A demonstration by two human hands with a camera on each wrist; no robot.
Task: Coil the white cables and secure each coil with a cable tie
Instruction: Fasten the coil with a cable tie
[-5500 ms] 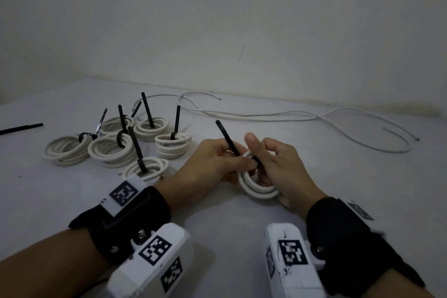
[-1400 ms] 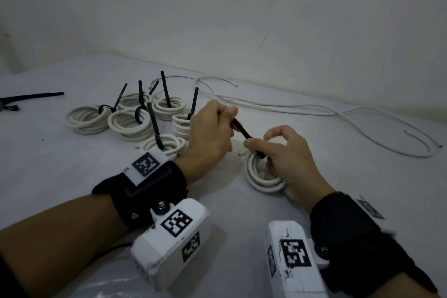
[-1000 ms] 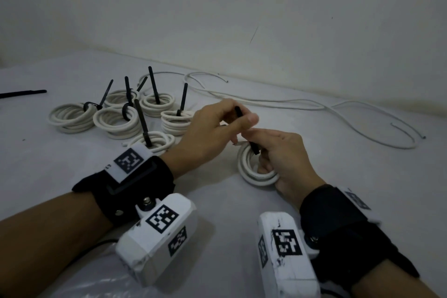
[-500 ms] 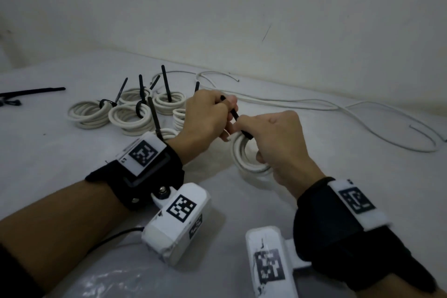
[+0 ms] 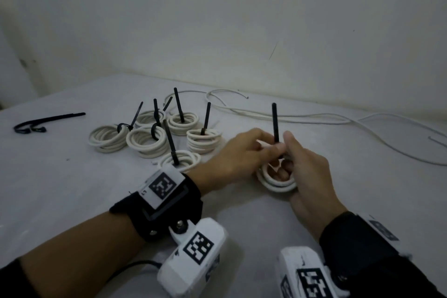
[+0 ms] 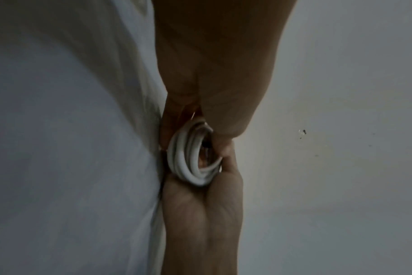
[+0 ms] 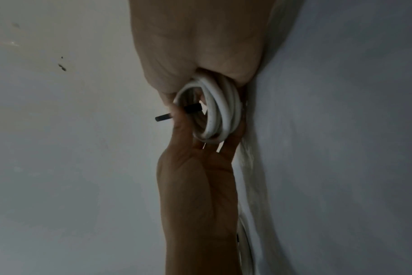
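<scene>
Black cable tie (image 5: 275,121) stands upright above coil (image 5: 275,182).

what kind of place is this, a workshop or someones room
Hard to say: probably a plain room used as a makeshift work spot. A bare white wall, a white cloth-covered surface, and tied cable coils beside loose white cable; no tools or benches.

Pale grey cloth-covered table surface (image 5: 60,184) slightly wrinkled. Plain off-white wall (image 5: 217,19) behind, thin dark scratch mark (image 5: 273,51) right of centre.
</scene>
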